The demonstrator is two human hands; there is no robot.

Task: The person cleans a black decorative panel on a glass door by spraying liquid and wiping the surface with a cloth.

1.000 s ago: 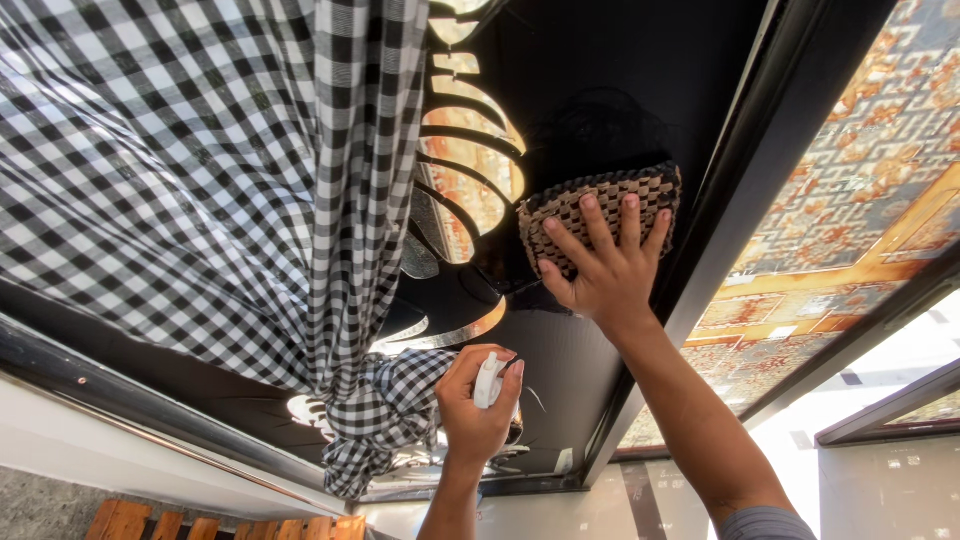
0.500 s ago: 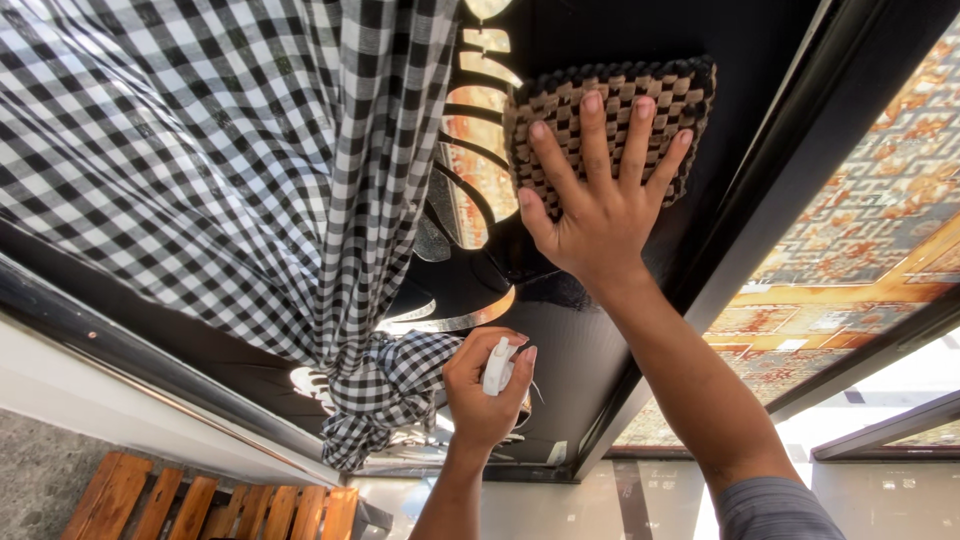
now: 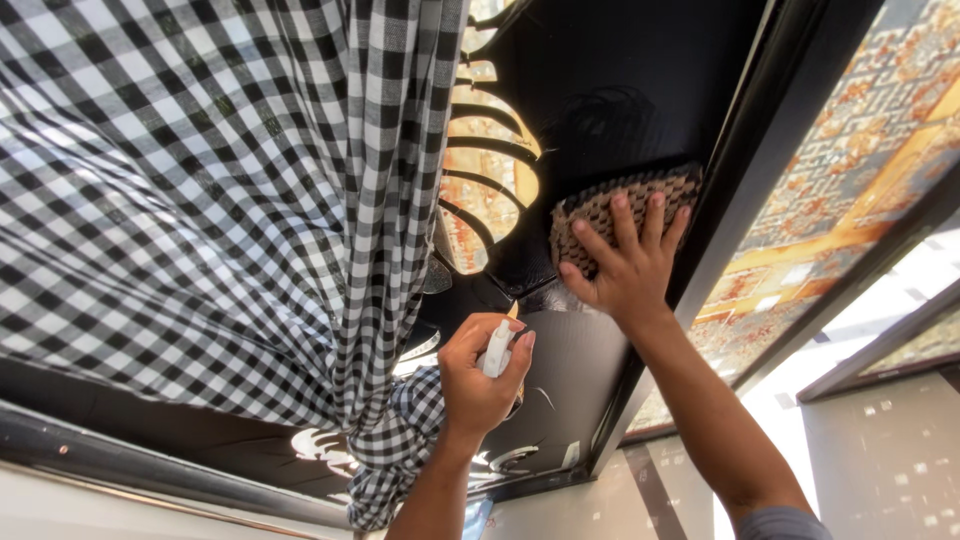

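Across the left half of the frame hangs a black-and-white checked curtain (image 3: 200, 200), gathered low at centre. Lower centre, our left hand (image 3: 478, 375) has its fingers closed round a white spray bottle (image 3: 497, 350). Right of centre, our right hand (image 3: 625, 265) lies flat, fingers spread, pressing a brown woven cloth (image 3: 620, 205) onto the black glossy panel (image 3: 620, 90). We judge the wiping midway: faint smears show above the cloth, and the panel's lower stretch looks hazy and not yet wiped.

Checkered curtain (image 3: 200, 200) (gathered), patterned ceiling (image 3: 860, 130)
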